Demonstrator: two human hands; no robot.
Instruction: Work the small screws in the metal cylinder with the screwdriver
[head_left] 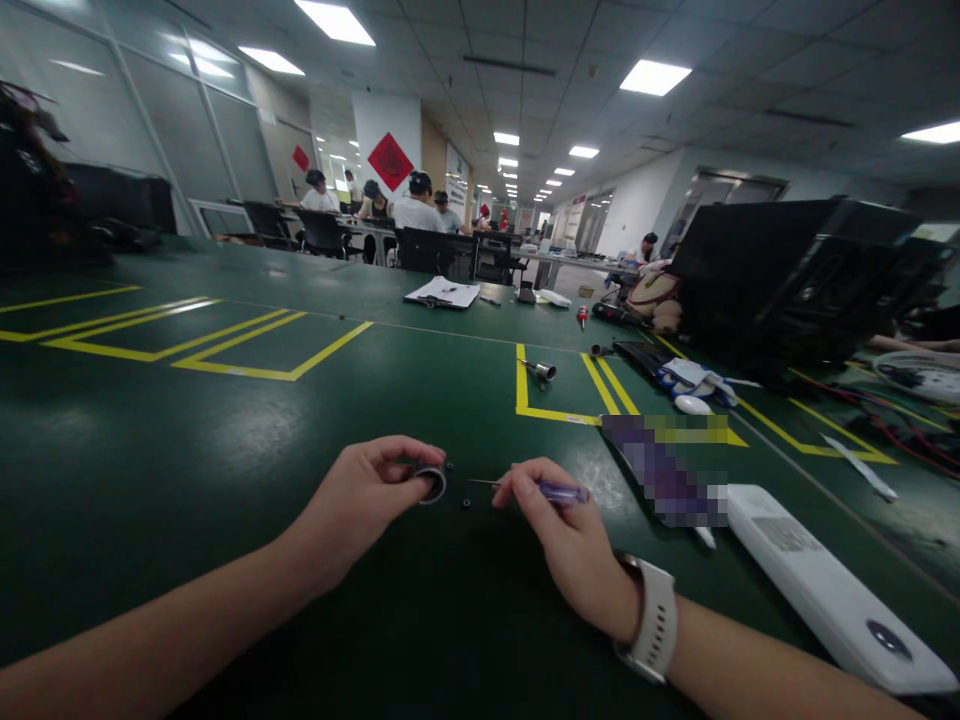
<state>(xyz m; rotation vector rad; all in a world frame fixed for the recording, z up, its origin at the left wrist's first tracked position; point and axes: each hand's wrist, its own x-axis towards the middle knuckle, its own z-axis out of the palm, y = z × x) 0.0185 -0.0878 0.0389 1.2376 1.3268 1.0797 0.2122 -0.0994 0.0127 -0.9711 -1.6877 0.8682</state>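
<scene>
My left hand point(375, 492) is closed around a small hollow metal cylinder point(433, 484), its round open end turned to the right. In my right hand point(556, 520) is a small screwdriver with a purple, see-through handle point(564, 493); its thin shaft point(484, 483) points left toward the cylinder without touching it. Two tiny dark parts lie between the hands: one small ring-like piece point(466, 503) on the green tabletop and another point(450, 465) just beside the cylinder. What my left fingers cover of the cylinder is hidden.
A metal part with a thin rod point(541, 370) lies inside a yellow-taped box. To the right are a white power bank-like device point(832, 580), a partly blurred phone-like slab point(656, 470) and a cloth point(694, 380). A clipboard point(442, 292) and a black computer case point(795, 280) stand farther back.
</scene>
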